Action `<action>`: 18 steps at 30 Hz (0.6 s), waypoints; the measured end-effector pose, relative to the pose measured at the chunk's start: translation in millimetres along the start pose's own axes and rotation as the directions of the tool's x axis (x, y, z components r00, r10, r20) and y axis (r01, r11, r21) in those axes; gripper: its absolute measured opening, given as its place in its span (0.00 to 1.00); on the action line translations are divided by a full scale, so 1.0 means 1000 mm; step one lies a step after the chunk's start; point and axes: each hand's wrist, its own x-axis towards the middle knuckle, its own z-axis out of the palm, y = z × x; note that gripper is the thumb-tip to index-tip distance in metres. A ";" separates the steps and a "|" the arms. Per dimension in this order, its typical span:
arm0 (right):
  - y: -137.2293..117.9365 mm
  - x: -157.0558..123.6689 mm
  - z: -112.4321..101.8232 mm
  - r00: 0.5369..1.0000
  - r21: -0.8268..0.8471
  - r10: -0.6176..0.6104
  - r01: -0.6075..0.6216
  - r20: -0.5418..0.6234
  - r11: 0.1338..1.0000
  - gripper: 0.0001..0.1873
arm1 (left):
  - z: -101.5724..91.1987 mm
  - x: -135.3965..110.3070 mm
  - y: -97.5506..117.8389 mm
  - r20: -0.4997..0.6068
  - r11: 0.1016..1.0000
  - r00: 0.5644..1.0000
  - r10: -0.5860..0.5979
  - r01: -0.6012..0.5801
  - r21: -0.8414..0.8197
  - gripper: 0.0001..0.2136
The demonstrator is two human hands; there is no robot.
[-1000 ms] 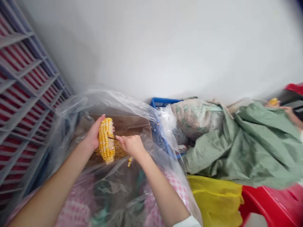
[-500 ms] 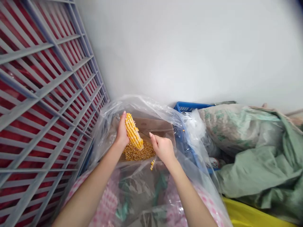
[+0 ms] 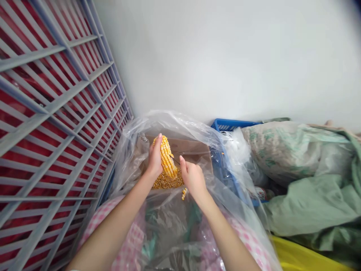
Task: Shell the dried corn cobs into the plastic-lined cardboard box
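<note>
An ear of corn (image 3: 168, 158) with yellow kernels is gripped in my left hand (image 3: 155, 159), tilted with its lower end toward the right. My right hand (image 3: 194, 177) is closed around a thin dark pointed tool (image 3: 175, 160); its handle is hidden in the fist. The tool's tip reaches the right side of the ear, where some kernels are gone. Beneath both hands, loose corn kernels (image 3: 166, 183) lie in a cardboard box (image 3: 194, 148) with a clear plastic bag (image 3: 135, 130) draped around it. A small cluster of kernels (image 3: 184, 193) rests on the plastic below my right hand.
A grey plastic crate (image 3: 64, 101) with red material behind its slats rises on the left. To the right stand a blue basket (image 3: 234, 124), a stuffed whitish sack (image 3: 293, 150) and green cloth (image 3: 313, 207). A white wall (image 3: 225, 56) is behind, and something yellow (image 3: 301, 256) lies at lower right.
My left hand and the ear have shifted right, and the ear is more upright. The tool's tip now meets the ear's side. The whole view has shifted slightly.
</note>
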 end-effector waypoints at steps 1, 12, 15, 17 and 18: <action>-0.001 -0.002 0.000 1.000 -0.006 0.022 -0.022 0.008 1.000 0.33 | 0.000 -0.001 -0.003 0.007 0.997 0.997 0.073 -0.073 0.006 0.13; -0.010 -0.013 -0.003 0.998 -0.084 0.041 -0.038 0.044 0.996 0.29 | 0.001 -0.010 -0.004 0.045 1.000 0.999 -0.018 0.018 -0.015 0.15; -0.007 -0.013 0.000 0.999 -0.121 0.011 -0.007 0.033 0.993 0.28 | 0.000 -0.008 -0.001 0.083 0.989 0.985 -0.148 0.150 -0.006 0.17; -0.003 -0.011 0.001 0.999 -0.143 -0.025 0.028 0.026 0.989 0.28 | -0.002 -0.007 0.001 0.114 0.966 0.960 -0.257 0.258 0.003 0.17; 0.000 -0.009 0.001 0.998 -0.150 -0.052 0.055 0.025 0.987 0.28 | -0.003 -0.005 0.002 0.118 0.951 0.945 -0.306 0.308 0.002 0.17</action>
